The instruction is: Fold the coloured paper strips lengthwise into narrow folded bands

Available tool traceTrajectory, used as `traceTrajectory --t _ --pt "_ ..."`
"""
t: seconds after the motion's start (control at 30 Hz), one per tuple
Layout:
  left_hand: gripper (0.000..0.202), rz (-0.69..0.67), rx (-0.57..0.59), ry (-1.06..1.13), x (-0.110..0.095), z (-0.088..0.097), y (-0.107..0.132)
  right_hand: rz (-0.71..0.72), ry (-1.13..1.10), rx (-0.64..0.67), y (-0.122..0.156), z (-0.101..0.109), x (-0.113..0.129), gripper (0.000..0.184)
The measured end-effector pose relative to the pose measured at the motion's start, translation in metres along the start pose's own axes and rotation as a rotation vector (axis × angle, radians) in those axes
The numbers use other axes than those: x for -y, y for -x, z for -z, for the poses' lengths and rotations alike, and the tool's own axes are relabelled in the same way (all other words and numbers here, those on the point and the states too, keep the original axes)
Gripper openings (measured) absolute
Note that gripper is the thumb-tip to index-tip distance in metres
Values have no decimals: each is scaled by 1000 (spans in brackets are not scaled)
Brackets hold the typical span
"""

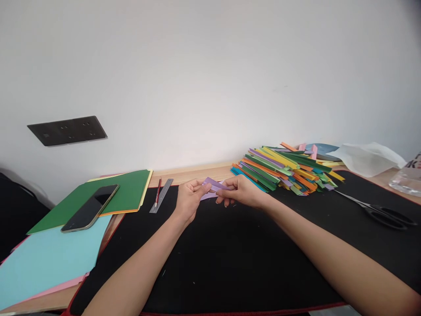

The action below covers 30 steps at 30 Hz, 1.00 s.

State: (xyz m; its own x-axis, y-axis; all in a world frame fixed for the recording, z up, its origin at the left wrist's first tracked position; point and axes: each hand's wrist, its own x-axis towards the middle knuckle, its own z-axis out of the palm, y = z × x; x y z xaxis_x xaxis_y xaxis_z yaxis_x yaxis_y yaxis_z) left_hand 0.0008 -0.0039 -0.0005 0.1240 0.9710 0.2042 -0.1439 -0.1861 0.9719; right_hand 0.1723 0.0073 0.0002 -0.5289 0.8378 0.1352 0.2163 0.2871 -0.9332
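Both hands, the left hand and right hand, pinch a purple paper strip above the black mat, apparently to crease it. A heap of coloured strips lies at two o'clock, scissors at three, a phone on the green sheet at nine; the counter between is unobstructed.

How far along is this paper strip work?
Done: a big pile of coloured strips lies cut at the right of the black mat. In hand: the left hand and right hand pinch one purple strip, seemingly folding it. Left: the green sheet and blue sheet lie whole, and the scissors rest unused.
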Motion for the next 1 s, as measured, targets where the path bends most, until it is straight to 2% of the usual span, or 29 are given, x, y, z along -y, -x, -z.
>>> traceTrajectory --t 0.5,0.67,1.0 --pt "12 14 -58 -73 0 0 2 -17 35 -29 -4 -7 0 33" --pt "13 58 -76 -47 0 0 2 -25 79 -5 -2 -6 1 31" --pt "16 47 -55 -54 1 -1 2 -7 72 4 -4 -8 2 29"
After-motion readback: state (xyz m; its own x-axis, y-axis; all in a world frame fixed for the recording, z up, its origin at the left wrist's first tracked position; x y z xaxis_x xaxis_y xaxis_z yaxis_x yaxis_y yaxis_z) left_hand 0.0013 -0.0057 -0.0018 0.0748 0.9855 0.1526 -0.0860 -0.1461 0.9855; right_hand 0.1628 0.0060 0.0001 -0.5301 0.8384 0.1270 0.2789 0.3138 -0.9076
